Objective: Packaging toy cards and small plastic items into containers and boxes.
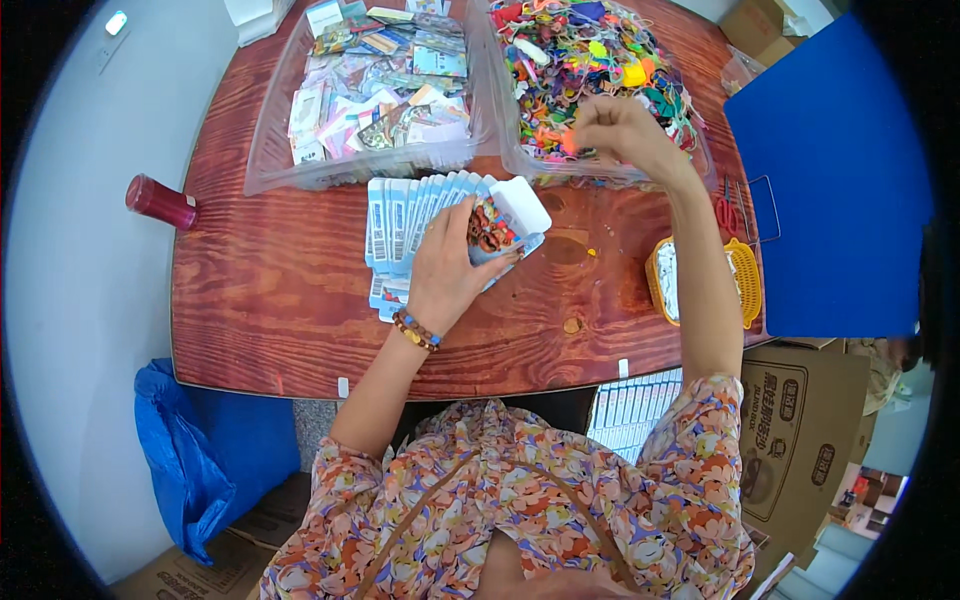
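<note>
Pale wall, reddish wood-grain table, speckled grey floor

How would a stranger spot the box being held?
On the reddish wooden table, find the row of overlapping blue-and-white boxes. At its right end, the left hand grips the box. Unlike its neighbours, it has a large white flap sticking out.

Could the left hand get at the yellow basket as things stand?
Probably not easily: the left hand is gripping a small box, and the right forearm crosses in front of part of the yellow basket.
</note>
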The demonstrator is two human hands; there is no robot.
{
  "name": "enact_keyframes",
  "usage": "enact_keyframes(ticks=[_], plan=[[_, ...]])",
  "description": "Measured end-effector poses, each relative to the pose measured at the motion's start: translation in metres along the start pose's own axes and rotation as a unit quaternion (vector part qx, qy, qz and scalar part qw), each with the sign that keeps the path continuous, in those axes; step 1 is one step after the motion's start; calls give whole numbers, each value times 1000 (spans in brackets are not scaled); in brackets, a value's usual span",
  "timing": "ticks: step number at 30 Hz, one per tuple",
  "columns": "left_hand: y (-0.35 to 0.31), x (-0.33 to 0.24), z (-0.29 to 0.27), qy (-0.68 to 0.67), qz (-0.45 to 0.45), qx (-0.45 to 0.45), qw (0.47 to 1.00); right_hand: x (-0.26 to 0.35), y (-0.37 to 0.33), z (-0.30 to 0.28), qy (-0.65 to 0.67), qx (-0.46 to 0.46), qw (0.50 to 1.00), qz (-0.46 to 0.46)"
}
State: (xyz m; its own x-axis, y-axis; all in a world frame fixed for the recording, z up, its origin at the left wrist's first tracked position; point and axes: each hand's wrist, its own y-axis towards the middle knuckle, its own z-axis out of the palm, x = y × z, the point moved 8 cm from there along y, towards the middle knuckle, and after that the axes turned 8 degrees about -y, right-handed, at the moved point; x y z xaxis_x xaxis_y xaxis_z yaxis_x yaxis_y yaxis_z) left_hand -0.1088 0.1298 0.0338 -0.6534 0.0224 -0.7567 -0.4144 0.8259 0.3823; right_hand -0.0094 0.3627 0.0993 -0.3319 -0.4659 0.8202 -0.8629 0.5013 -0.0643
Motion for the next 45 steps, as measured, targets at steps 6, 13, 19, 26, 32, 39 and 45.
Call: enact_keyframes(ticks=[6, 13, 19, 26, 32, 39, 45], plan=[[7, -9, 15, -3, 34, 3, 999, 27, -45, 44, 48, 128, 990, 28], [-4, -4, 16, -7, 11, 18, 1000, 31, -54, 64, 48, 75, 995, 36], [-7, -7, 22, -24, 12, 40, 999, -44, -22, -51, -333, -145, 930, 58], [-14, -15, 18, -22, 11, 39, 999, -45, -4, -35, -460, -52, 884, 71], [-9, -12, 21, -21, 2, 45, 999, -28, -31, -53, -260, -132, 956, -15], [-7, -29, 39, -43, 34, 56, 997, 46, -95, 38, -210, -83, 963, -145], [-23, -30, 51, -65, -7, 102, 993, 12, -141, -2, -247, -206, 938, -131]])
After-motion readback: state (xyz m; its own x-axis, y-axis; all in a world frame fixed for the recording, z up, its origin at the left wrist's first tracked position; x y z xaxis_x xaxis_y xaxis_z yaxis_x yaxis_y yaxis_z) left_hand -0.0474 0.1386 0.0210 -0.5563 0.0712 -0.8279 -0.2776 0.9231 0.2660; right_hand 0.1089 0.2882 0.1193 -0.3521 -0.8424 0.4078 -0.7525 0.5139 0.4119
